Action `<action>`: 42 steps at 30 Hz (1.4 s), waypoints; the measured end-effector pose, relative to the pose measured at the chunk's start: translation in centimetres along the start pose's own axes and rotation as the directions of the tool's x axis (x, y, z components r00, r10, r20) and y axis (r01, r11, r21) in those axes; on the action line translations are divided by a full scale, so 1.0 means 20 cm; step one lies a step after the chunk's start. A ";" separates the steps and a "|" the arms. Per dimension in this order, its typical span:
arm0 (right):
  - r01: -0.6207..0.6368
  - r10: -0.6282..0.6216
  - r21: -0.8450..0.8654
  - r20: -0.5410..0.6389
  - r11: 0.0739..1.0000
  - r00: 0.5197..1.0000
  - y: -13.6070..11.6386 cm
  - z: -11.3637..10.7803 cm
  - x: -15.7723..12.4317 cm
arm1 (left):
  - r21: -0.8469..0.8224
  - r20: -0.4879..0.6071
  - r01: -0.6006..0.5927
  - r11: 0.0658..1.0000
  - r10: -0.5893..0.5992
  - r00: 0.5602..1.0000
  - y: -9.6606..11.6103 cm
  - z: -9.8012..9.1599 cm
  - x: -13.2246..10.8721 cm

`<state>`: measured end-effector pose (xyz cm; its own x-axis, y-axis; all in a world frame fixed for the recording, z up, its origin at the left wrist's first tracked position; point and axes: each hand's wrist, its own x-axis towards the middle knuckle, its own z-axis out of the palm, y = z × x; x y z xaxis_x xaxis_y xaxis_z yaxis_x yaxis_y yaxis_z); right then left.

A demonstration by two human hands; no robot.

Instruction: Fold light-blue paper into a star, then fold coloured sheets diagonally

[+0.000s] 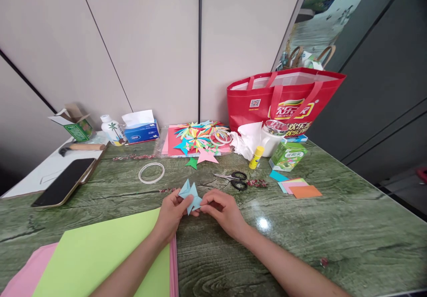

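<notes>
A folded light-blue paper piece (191,195) with several pointed flaps is held between my two hands, just above the table. My left hand (173,209) grips it from the left, thumb on top and fingers beneath. On the other side, my right hand (223,208) pinches its right-hand point between thumb and fingers. Beyond them lie black-handled scissors (237,179), a ring of tape (151,173), a pink paper star (207,155) and a small green one (191,163). Under my left forearm is a sheet of lime-green paper (110,252).
At the back stand a red bag (255,110), a white mug (271,142), a green carton (287,155), a yellow glue stick (256,157) and a tissue box (142,132). A phone (65,182) lies left; coloured paper slips (305,191) lie right.
</notes>
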<state>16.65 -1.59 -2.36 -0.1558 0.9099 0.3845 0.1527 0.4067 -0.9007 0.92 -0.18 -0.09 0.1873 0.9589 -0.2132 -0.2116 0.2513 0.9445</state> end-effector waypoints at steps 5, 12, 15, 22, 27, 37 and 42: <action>0.163 -0.156 -0.071 0.100 0.984 0.983 0.01 -0.04 0.01 | -0.022 -0.011 0.020 1.000 -0.020 1.000 0.02 0.00 0.01; 0.329 -0.296 -0.141 0.215 0.934 0.931 0.02 -0.07 0.02 | -0.075 0.053 0.105 0.992 -0.101 0.993 0.03 -0.01 0.00; 0.315 -0.267 -0.158 0.267 0.936 0.926 0.01 -0.08 0.02 | -0.082 0.071 0.106 0.991 -0.100 0.992 0.02 -0.02 0.01; 0.223 -0.187 -0.115 0.259 0.968 0.947 -0.01 -0.06 0.01 | -0.067 0.059 0.084 0.994 -0.080 0.995 0.00 -0.03 0.01; 0.009 -0.010 0.012 0.112 1.000 0.994 -0.02 -0.02 0.01 | -0.042 -0.012 0.029 0.999 -0.029 1.000 0.01 0.00 -0.01; -0.188 0.203 0.302 -0.019 0.934 0.979 -0.01 -0.01 0.01 | -0.029 0.029 -0.014 0.999 0.015 0.999 0.03 0.01 -0.02; -0.239 0.257 0.416 0.014 0.878 0.966 -0.02 0.00 0.01 | -0.004 0.054 -0.026 1.000 0.026 0.998 0.03 0.01 -0.03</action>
<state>16.50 -1.56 -1.83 -0.1247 0.9826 0.1376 -0.2343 0.1056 -0.9664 0.98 -0.56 0.63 0.2335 0.9566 -0.1744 -0.2201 0.2267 0.9488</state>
